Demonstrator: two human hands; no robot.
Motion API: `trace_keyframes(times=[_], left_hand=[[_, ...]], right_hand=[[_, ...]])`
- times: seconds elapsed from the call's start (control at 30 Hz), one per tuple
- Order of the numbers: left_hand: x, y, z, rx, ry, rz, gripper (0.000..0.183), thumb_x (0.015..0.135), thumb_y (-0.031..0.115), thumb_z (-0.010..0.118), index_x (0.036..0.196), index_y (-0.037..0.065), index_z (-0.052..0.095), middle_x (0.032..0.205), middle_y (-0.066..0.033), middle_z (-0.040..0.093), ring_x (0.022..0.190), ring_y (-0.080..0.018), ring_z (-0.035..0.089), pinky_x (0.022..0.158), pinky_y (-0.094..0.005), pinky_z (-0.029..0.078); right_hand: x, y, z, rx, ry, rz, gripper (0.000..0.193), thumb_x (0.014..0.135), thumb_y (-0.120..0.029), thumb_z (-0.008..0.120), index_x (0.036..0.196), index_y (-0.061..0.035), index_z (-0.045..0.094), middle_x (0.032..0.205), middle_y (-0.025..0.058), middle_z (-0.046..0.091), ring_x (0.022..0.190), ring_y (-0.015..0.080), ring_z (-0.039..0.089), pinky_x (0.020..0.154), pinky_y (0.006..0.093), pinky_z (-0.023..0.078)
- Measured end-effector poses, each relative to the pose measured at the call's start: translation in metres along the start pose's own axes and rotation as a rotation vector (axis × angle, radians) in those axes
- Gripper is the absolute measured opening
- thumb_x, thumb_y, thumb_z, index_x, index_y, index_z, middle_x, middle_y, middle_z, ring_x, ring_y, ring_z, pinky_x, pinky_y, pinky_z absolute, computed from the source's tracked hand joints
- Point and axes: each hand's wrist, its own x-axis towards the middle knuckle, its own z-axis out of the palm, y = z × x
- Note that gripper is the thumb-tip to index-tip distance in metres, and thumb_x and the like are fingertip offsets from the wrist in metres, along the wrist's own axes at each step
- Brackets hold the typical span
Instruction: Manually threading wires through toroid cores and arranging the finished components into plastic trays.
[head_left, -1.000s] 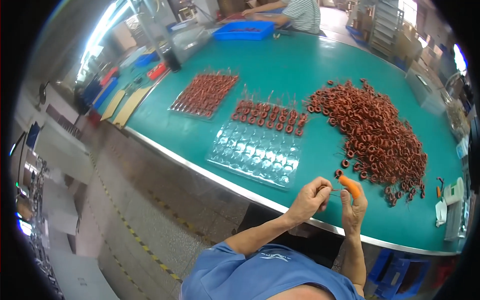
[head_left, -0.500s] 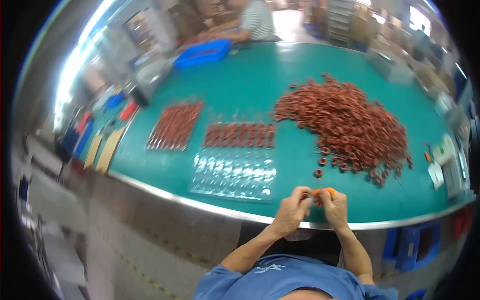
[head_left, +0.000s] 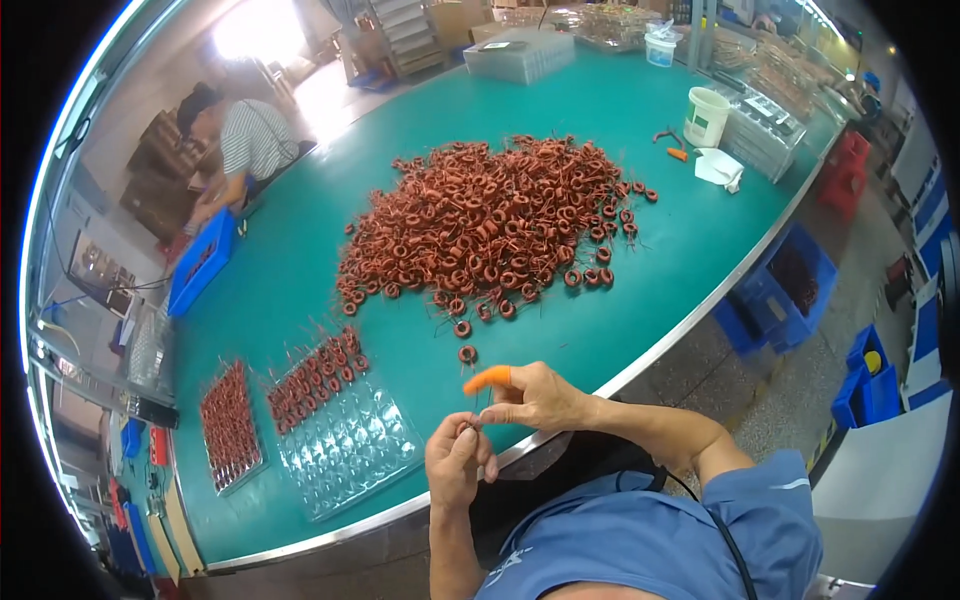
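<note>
Close to the table's front edge, my left hand [head_left: 455,462] is closed, its thumb and fingers pinching a small reddish wound ring coil, mostly hidden by the fingertips. Thin wire leads stick up from it. My right hand [head_left: 545,398] is just right of it, with an orange finger cot [head_left: 487,379] on the index finger. That finger stretches out over the leads, and a gap shows between it and the thumb, whose tip is beside the left fingertips. A single ring coil [head_left: 467,353] lies just beyond, in front of a large pile of such coils [head_left: 490,220].
Left of my hands is a clear plastic tray [head_left: 350,450] with coils in its far rows; a fuller tray [head_left: 230,425] lies beside it. A blue bin [head_left: 203,262] stands near a seated person [head_left: 250,140]. At the far right are a white bucket [head_left: 706,118] and stacked clear trays [head_left: 755,130].
My view has swung to the right, so the pile and trays appear farther left. Both hands were pinched together over a coil; the right index finger and thumb have since spread apart.
</note>
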Motion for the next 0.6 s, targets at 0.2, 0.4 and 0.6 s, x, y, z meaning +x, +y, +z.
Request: trace_keyframes(times=[0.2, 0.4, 0.6], left_hand=[[-0.001, 0.003, 0.001, -0.015, -0.125, -0.15, 0.037, 0.102, 0.033, 0.042, 0.109, -0.001, 0.054, 0.057, -0.0005, 0.037, 0.043, -0.01, 0.036, 0.037, -0.0245, 0.036], [-0.01, -0.002, -0.011, -0.035, -0.166, -0.185, 0.047, 0.101, 0.046, 0.039, 0.106, 0.001, 0.054, 0.059, -0.0005, 0.042, 0.046, -0.0113, 0.048, 0.041, -0.0231, 0.037], [-0.006, -0.005, -0.008, 0.036, -0.078, -0.263, 0.048, 0.102, 0.046, 0.037, 0.103, 0.001, 0.054, 0.063, -0.002, 0.048, 0.049, -0.012, 0.052, 0.043, -0.0224, 0.038]], right_hand=[[-0.001, 0.009, -0.002, 0.102, -0.052, 0.139, 0.026, 0.087, -0.022, 0.07, 0.096, 0.0028, 0.068, 0.077, 0.0045, 0.067, 0.065, 0.0078, 0.058, 0.057, 0.0224, 0.045], [0.0, 0.015, 0.01, 0.357, -0.149, 0.319, 0.027, 0.089, -0.028, 0.067, 0.085, -0.0013, 0.065, 0.066, 0.0004, 0.056, 0.053, 0.0066, 0.048, 0.048, 0.0203, 0.038], [-0.001, 0.004, 0.013, 0.264, -0.087, 0.339, 0.026, 0.089, -0.026, 0.064, 0.089, -0.0006, 0.065, 0.065, 0.0002, 0.055, 0.052, 0.0066, 0.048, 0.046, 0.0208, 0.038]])
